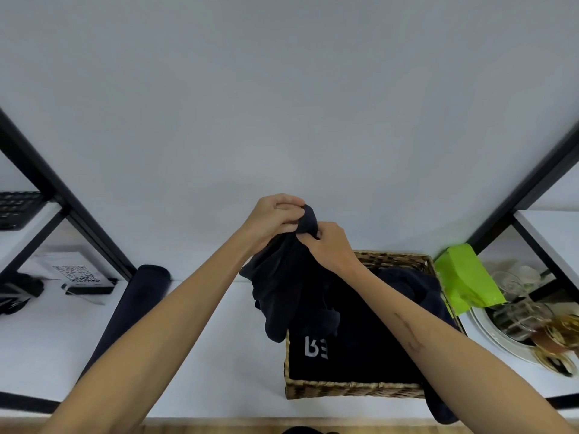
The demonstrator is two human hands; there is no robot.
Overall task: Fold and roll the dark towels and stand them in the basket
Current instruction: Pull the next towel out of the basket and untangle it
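Observation:
Both hands hold one dark towel (288, 286) up above the white table. My left hand (272, 220) and my right hand (329, 245) pinch its top edge close together, and the cloth hangs bunched down to the woven basket (354, 389). The basket stands at centre right and holds more dark cloth, one piece (316, 364) showing white letters. A rolled dark towel (131, 311) lies on the table to the left, partly behind my left forearm.
A bright green bag (466, 277) sits right of the basket, with glassware on a white plate (498, 336) beside it. Black shelf posts (62, 195) rise at both sides. A QR-code card (78, 274) and a keyboard (15, 208) are at the left.

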